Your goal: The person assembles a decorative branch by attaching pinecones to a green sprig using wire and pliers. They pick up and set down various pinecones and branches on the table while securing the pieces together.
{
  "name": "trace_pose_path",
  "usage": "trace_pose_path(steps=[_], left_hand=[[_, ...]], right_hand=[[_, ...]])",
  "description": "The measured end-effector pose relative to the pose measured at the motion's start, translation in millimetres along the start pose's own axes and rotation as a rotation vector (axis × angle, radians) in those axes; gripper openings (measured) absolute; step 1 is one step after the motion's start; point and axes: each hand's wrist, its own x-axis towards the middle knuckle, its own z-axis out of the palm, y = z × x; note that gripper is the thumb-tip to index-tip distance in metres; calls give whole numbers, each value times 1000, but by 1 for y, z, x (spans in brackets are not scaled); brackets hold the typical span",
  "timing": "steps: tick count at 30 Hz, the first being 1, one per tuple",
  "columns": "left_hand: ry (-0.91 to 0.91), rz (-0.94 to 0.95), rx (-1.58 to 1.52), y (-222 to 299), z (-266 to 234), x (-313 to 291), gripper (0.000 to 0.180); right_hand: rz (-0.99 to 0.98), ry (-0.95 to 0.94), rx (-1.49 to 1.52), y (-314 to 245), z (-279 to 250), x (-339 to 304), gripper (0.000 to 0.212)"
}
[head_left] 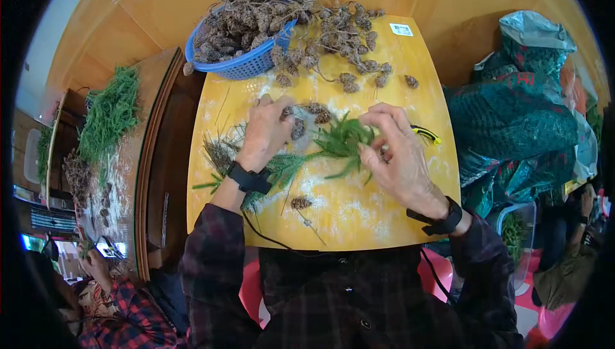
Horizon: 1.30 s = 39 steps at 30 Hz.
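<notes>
Over the left of the yellow table, my left hand (264,132) is closed, its fingertips beside small brown pine cones (317,113); what it pinches, if anything, is hidden. My right hand (402,160) curls its thumb and fingers round one end of a feathery green sprig (346,139), which looks slightly smeared by motion. More green sprigs (285,168) lie below my left hand, next to a bundle of thin dark twigs (221,154). A single pine cone (300,203) rests nearer me, above a thin stem with a pale tip (307,223).
A blue basket (246,64) heaped with pine cones stands at the back left, stemmed cones (346,41) spilling beside it. Yellow-handled pliers (428,134) lie at right. Green bags (512,118) stand beyond the table. A side table (125,176) holds greenery; other people work on both sides.
</notes>
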Motion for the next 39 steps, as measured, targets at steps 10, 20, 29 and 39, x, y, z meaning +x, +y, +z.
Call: trace_pose_path(steps=[10,20,29,39], left_hand=[[-350,-458,-1056,74,-38,-50,26],[-253,-377,-1155,102,-6,-85,16],[4,-63,-505,106,-1,-87,17],[-213,-123,-689,104,-12,-90,10]], right_hand=[[32,-195,333,-8,2,-10,26],[41,-182,369,-6,14,-23,20],[-26,-95,161,-13,19,-36,19],[-134,-146,236,17,29,-46,12]])
